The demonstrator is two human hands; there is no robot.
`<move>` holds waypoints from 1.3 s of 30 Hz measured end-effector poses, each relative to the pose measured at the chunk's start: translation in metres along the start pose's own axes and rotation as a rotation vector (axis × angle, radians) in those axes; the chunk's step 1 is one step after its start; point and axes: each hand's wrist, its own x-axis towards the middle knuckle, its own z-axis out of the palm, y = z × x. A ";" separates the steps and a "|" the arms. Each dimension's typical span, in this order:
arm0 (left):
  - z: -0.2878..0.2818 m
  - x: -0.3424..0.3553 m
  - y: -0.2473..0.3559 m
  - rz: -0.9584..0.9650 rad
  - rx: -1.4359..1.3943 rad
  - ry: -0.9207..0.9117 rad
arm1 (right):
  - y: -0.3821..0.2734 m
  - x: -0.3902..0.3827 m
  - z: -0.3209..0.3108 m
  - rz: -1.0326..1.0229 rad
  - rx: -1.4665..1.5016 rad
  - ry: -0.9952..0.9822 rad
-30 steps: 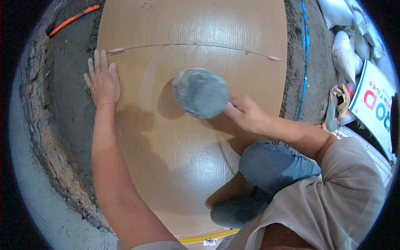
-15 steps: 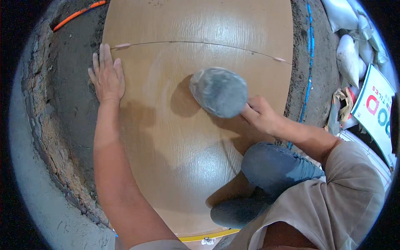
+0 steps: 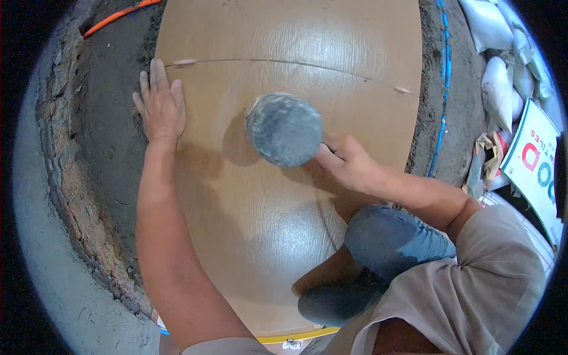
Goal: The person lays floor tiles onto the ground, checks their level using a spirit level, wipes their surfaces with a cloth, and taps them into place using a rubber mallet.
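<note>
My right hand [image 3: 352, 163] is closed round the handle of a mallet [image 3: 285, 129] with a large, round, grey, dusty head. The head is over the middle of a tan, wood-grained tile [image 3: 248, 195] and casts a shadow to its left; I cannot tell whether it touches the surface. At the tile's left edge my left hand [image 3: 163, 109] lies flat with its fingers spread, partly over the grey mortar beside it. A thin joint line crosses beyond the mallet, with a small pink spacer [image 3: 184, 62] near its left end and another pink spacer [image 3: 403, 90] near its right.
Grey mortar [image 3: 103, 136] borders the tile on the left, with an orange pipe [image 3: 121, 16] at the far left. A blue string [image 3: 442, 106] runs along the right side. White sacks [image 3: 497, 89] and a printed carton piece [image 3: 535, 168] lie beyond it. My knee [image 3: 390, 242] rests near right.
The mallet and my right hand have moved left over the tile. My left hand stays at the tile's left edge. The whole view has shifted slightly.
</note>
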 end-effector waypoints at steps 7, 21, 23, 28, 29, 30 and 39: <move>0.000 0.000 -0.002 0.001 0.007 0.031 | -0.011 0.006 0.007 0.141 -0.033 -0.097; -0.005 -0.003 0.001 -0.031 -0.027 0.019 | 0.006 0.004 0.039 0.098 -0.085 -0.092; -0.007 -0.004 0.003 -0.065 0.011 -0.025 | 0.017 0.000 0.043 0.062 -0.065 -0.035; -0.014 -0.015 0.016 -0.146 0.062 0.039 | 0.044 -0.004 0.052 0.005 -0.236 -0.010; -0.017 -0.023 0.023 -0.220 0.043 0.116 | 0.048 -0.004 0.054 -0.074 -0.278 0.049; -0.020 -0.038 0.033 -0.238 0.038 0.128 | 0.051 -0.004 0.055 -0.050 -0.282 0.025; -0.079 -0.322 0.195 -0.453 -0.201 -0.240 | 0.038 -0.002 0.061 0.011 -0.308 0.046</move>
